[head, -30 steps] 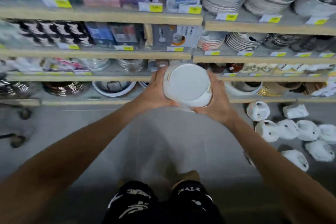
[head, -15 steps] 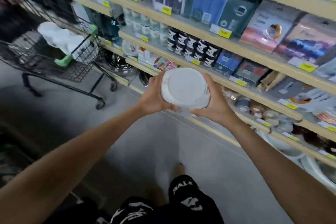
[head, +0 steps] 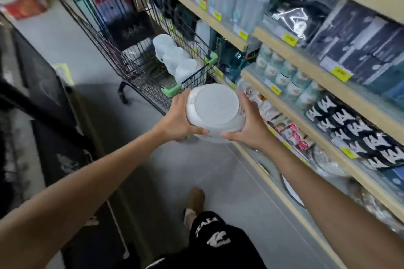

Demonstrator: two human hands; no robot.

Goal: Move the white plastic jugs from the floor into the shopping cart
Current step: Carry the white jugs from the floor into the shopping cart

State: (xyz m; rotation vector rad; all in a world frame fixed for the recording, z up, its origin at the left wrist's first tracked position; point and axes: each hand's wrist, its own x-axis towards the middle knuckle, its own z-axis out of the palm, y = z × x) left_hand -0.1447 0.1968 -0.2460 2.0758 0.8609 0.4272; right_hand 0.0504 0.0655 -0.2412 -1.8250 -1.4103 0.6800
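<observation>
I'm clamping the white jug [head: 215, 108] between both hands, up in the air with its flat round face turned toward my camera. My left hand [head: 179, 120] is wrapping round the jug's left side, and my right hand [head: 247, 129] is cupping its right side. Both thumbs are lying along the near edge, close together but not quite touching.

Just beyond my left hand the shopping cart [head: 135, 72] is standing, its near corner with the green bumper [head: 171, 89] showing right behind my knuckles. Inside the basket, further out past that corner, other white jugs [head: 175, 59] are lying in a loose pile (blurred, so I can't count them).

Off to the side of my right hand the store shelving [head: 306, 119] is running away from me. It's carrying yellow price tags [head: 275, 89] on its edges, and black-and-white patterned cans [head: 354, 129] are packed on one level.

Below my hands I'm seeing grey floor [head: 229, 181], black printed shorts [head: 212, 242] and one shoe [head: 196, 197] stepping ahead.
</observation>
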